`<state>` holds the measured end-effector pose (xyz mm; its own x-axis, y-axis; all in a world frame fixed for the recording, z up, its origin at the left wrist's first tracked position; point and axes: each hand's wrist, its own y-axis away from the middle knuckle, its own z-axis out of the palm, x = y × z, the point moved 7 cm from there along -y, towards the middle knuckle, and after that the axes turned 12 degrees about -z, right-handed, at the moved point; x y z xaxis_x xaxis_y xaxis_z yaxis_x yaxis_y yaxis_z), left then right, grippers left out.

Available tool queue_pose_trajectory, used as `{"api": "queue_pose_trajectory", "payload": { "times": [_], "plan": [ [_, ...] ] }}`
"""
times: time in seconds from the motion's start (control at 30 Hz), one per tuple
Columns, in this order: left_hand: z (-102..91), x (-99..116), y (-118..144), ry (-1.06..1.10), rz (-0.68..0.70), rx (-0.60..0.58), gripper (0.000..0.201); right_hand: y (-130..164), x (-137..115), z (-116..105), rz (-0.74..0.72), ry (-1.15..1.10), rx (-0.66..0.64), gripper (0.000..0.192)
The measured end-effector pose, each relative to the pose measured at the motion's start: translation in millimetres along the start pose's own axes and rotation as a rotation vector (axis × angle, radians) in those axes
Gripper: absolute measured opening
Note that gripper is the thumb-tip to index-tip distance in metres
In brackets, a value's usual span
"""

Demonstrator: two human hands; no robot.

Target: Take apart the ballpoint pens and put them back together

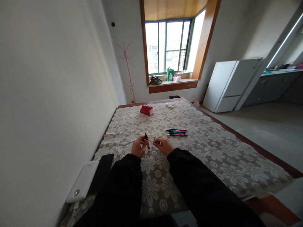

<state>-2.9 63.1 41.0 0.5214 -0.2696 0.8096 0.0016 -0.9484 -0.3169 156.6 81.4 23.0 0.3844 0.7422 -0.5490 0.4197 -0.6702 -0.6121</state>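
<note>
Over a lace-covered counter, the left hand grips a red-and-black pen upright; the right hand pinches a small part, likely pulled from it; spare pens lie at 2 o'clock.

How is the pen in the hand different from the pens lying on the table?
The held pen is alone; the table pens form a small bunch. The held pen is lifted and stands nearly upright in the left hand; the table pens lie flat, side by side, untouched. The held pen looks red and black; the bunch also has teal ones. Both are slim pens over the flowered cloth.
</note>
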Motion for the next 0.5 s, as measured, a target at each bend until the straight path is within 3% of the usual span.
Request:
{"api": "queue_pose_trajectory", "payload": {
  "times": [0.2, 0.37, 0.5],
  "plan": [
    [1.5, -1.8, 1.0, 0.021, -0.01, 0.004, 0.017, 1.3, 2.5, 1.9, 0.002, -0.002, -0.005, 0.014],
    [9.7, -9.4, 0.2, 0.032, -0.084, -0.089, 0.021, 1.9, 4.6, 2.9, 0.0, 0.0, -0.007, 0.014],
    [3.6, -12.2, -1.5, -0.06, -0.053, -0.01, 0.026, 2.5, 6.6, 3.0, 0.005, -0.003, -0.006, 0.015]
  ]
}}
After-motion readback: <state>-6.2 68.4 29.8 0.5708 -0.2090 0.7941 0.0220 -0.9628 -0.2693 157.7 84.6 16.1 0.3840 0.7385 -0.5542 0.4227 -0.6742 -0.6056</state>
